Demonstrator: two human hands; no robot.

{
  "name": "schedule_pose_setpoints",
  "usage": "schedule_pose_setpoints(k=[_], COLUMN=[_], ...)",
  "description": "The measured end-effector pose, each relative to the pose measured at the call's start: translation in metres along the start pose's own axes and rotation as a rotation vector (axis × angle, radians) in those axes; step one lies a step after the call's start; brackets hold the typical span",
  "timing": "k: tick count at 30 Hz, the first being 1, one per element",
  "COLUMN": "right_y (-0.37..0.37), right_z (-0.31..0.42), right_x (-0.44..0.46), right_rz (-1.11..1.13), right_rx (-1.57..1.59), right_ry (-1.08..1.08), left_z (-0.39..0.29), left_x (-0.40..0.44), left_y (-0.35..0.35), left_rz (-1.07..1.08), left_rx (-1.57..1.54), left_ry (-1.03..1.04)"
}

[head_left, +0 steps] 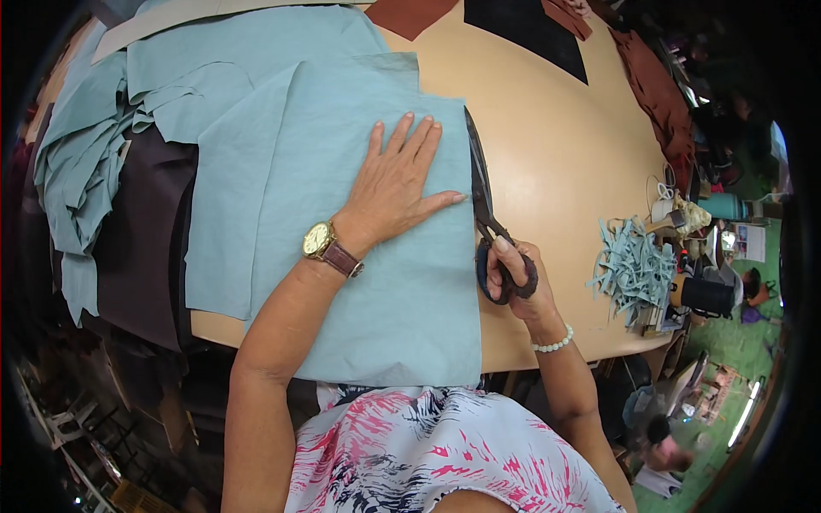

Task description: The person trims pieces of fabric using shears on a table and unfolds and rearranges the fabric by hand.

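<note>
On the counter (573, 162), light-blue fabric (385, 295) is pressed by the flattened left hand (395, 184); at the fabric's three-o'clock edge, shears (483, 209) are gripped by the right hand (523, 286). Toward three o'clock, scraps (634, 261) are heaped.

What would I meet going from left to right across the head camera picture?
Bunched blue cloth → wristwatch → left hand → scissors → bead bracelet → pile of blue scraps.

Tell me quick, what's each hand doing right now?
Left hand: open, spread flat on the light blue cloth, holding nothing.
Right hand: closed, holding the dark scissors by the handles.
</note>
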State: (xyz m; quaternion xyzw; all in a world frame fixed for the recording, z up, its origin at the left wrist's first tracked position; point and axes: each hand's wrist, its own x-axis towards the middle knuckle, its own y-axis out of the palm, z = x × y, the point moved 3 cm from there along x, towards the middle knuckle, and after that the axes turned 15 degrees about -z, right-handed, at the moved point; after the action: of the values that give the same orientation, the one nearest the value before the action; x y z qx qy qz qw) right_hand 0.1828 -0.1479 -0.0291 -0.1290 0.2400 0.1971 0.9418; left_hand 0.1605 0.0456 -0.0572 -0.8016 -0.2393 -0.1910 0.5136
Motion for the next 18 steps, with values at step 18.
schedule_pose_setpoints(k=[18], right_y=[-0.0004], right_z=[0.0001], right_x=[-0.0012], right_rz=[-0.029], right_rx=[0.068], right_ry=[0.042], left_z=[-0.0009], left_x=[0.0021], left_y=[-0.001], left_rz=[0.023], left_rx=[0.013], left_ry=[0.003])
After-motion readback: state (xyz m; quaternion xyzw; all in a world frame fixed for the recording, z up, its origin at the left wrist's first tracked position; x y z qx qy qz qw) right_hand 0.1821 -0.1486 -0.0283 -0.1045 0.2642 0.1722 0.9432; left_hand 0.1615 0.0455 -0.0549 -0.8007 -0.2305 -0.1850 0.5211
